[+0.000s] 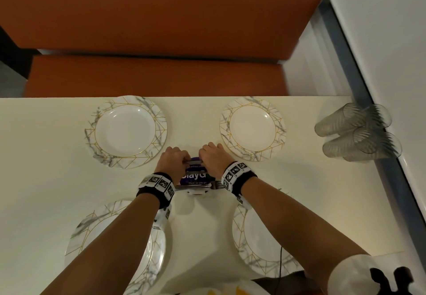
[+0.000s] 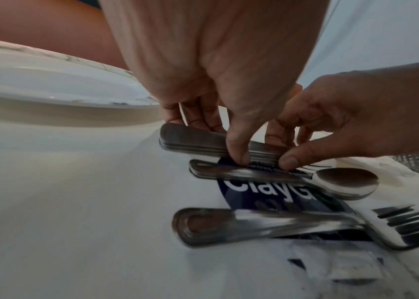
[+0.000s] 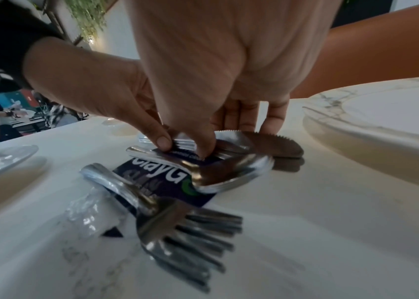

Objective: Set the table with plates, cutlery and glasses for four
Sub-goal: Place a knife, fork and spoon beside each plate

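Note:
Both hands meet at the table's middle over a purple sticker [image 2: 267, 194]. My left hand [image 1: 178, 160] pinches the handle end of a stack of knives [image 2: 195, 139] between thumb and fingers. My right hand [image 1: 207, 156] pinches the same stack nearer the serrated blades [image 3: 275, 144]. A stack of spoons [image 2: 344, 182] lies just in front of the knives, and a stack of forks [image 2: 267, 224] nearer to me. Marble-rimmed plates sit at far left [image 1: 92, 131], far right [image 1: 224, 128], near left [image 1: 80, 228] and near right [image 1: 239, 237]. Clear glasses [image 1: 357, 131] lie on their sides, nested, at the right edge.
An orange bench [image 1: 161, 29] runs along the table's far edge. A grey window frame [image 1: 359, 92] borders the table's right side beside the glasses. A crumpled clear wrapper [image 3: 93, 210] lies by the fork handles. A thin black cable [image 1: 280, 262] crosses the near-right plate.

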A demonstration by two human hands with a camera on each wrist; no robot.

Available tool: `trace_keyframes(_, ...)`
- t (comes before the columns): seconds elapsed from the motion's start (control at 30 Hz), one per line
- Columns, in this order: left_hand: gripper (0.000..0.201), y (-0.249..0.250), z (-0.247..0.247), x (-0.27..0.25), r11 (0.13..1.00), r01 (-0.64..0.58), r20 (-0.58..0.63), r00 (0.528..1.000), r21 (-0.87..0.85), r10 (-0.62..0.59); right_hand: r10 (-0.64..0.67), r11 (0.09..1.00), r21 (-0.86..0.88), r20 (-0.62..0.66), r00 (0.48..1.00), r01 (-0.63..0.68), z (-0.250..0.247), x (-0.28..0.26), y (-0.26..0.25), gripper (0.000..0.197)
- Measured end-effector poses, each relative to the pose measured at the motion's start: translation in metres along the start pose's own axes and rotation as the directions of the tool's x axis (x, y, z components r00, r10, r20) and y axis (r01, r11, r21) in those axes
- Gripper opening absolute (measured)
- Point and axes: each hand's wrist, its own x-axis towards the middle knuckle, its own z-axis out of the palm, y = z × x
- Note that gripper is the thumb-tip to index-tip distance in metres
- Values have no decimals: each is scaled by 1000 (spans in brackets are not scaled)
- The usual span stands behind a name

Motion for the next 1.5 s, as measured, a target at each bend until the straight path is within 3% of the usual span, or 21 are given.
trace_keyframes(0.2,14,6,-16,-2,995,52,83,996,-81,-46,-1,1000,-20,-10,1000,1,-19,8,1,23)
trace_keyframes(0.33,8,6,-38,-6,908,186,23,981,-375,-191,45,999,-12,-221,974,-49,-51,14,3,22)
trace_keyframes(0.43,8,1,-47,-14,776,286,23,943,-562,-331,237,970,162,-456,858,-182,-67,10,0,35)
trace_keyframes(0.5,9,-1,-48,-22,609,325,66,911,-724,-407,376,914,340,-506,777,-221,-69,4,-5,31)
trace_keyframes(0.57,11,0,-47,-32,470,325,90,886,-820,-455,506,771,608,-408,760,-187,-66,0,-13,28)
trace_keyframes(0.63,12,5,-47,-42,383,304,103,880,-872,-463,571,538,825,-209,794,-170,-59,0,-24,26)
trace_keyframes(0.7,10,10,-46,-49,340,283,103,881,-897,-462,549,347,917,-27,835,-198,-56,1,-35,27)
trace_keyframes(0.77,10,11,-43,-56,322,268,99,884,-908,-457,507,234,955,41,861,-183,-57,0,-43,24)
trace_keyframes(0.9,10,9,-40,-71,298,249,98,892,-922,-441,510,203,967,30,859,-155,-62,-5,-56,18)
trace_keyframes(1.07,15,-5,-40,-96,275,205,50,875,-939,-482,569,64,992,56,821,-112,-55,-19,-67,12)
trace_keyframes(1.17,14,-24,-37,-117,217,218,79,854,-951,-514,555,56,987,97,826,-153,-40,-37,-80,14)
trace_keyframes(1.3,20,-44,-29,-143,151,239,116,820,-959,-560,478,126,949,196,856,-288,5,-67,-112,18)
trace_keyframes(1.5,19,-56,-17,-176,160,242,109,812,-957,-573,498,88,892,346,795,-444,48,-108,-160,9)
